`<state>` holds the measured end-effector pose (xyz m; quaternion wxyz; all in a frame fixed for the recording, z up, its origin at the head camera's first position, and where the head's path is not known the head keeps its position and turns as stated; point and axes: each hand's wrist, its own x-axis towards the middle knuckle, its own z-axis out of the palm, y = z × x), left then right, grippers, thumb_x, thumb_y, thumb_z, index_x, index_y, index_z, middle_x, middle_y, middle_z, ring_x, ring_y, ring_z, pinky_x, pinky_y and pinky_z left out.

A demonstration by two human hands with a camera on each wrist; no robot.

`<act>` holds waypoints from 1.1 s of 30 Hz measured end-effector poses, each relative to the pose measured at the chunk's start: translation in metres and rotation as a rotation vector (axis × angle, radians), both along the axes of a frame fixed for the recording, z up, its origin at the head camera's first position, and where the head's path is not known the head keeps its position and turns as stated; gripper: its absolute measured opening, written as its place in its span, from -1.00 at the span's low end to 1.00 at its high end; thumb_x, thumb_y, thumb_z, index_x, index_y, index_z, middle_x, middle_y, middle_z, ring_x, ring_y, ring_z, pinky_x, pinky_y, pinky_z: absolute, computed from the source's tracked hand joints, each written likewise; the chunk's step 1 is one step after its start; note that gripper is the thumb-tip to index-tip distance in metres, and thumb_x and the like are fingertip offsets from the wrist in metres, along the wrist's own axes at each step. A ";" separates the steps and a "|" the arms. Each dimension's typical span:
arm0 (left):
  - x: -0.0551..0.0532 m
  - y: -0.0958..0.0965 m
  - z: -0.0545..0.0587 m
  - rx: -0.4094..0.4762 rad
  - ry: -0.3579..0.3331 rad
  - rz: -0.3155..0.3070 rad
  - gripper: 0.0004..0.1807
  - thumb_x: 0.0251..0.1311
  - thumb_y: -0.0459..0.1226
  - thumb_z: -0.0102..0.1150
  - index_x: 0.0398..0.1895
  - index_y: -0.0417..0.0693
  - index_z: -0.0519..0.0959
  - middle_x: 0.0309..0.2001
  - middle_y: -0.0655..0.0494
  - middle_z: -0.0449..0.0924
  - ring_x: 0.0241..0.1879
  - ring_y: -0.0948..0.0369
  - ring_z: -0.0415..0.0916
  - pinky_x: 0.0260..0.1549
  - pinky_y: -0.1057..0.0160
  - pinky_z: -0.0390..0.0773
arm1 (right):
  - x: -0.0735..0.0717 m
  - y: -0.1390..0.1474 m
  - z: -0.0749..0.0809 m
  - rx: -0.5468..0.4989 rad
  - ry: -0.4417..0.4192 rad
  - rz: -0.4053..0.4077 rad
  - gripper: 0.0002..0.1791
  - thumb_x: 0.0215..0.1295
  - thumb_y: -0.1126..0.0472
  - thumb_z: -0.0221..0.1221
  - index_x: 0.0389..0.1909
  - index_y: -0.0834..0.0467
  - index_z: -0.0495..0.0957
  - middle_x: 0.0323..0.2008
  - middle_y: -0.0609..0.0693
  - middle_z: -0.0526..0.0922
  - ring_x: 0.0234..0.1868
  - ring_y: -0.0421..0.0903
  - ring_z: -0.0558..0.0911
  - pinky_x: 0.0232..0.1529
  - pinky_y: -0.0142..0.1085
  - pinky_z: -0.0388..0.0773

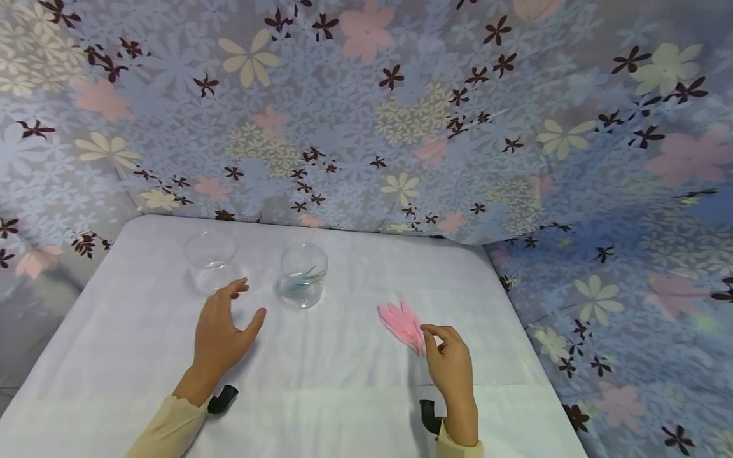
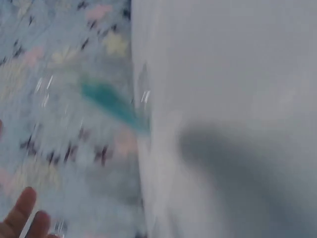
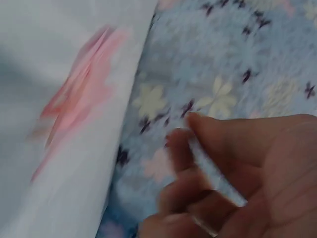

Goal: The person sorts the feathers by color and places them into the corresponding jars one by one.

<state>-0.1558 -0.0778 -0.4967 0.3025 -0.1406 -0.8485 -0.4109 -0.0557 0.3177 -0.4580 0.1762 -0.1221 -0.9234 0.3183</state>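
My left hand (image 1: 219, 337) hovers over the table with fingers and thumb spread apart, holding nothing. Just beyond its fingers is a transparent cup (image 1: 210, 263). Another transparent cup (image 1: 312, 299), to the right, contains teal feathers (image 1: 299, 281); in the left wrist view the teal feathers (image 2: 111, 101) are blurred. A fanned bunch of pink feathers (image 1: 401, 323) lies on the right half of the table. Beside its lower end is my right hand (image 1: 452, 366), fingers loosely bent. In the right wrist view the pink feathers (image 3: 84, 89) appear apart from the thumb and fingertips, and nothing shows between them.
A white cloth (image 1: 343, 394) covers the table. Patterned floral fabric (image 1: 343, 127) hangs behind the table's far edge and along its right side. Dark curved pieces (image 1: 223, 399) sit by both wrists at the sleeve cuffs.
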 end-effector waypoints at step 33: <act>-0.017 -0.053 0.045 0.180 -0.292 -0.009 0.36 -0.20 -0.19 0.67 0.60 0.26 -0.12 0.37 -0.18 0.28 0.36 -0.09 0.25 0.23 -0.22 0.31 | -0.013 0.032 -0.039 0.023 -0.334 -0.141 -0.71 0.34 0.10 0.25 -0.11 0.21 0.75 -0.17 0.14 0.77 -0.17 0.13 0.70 -0.11 0.08 0.56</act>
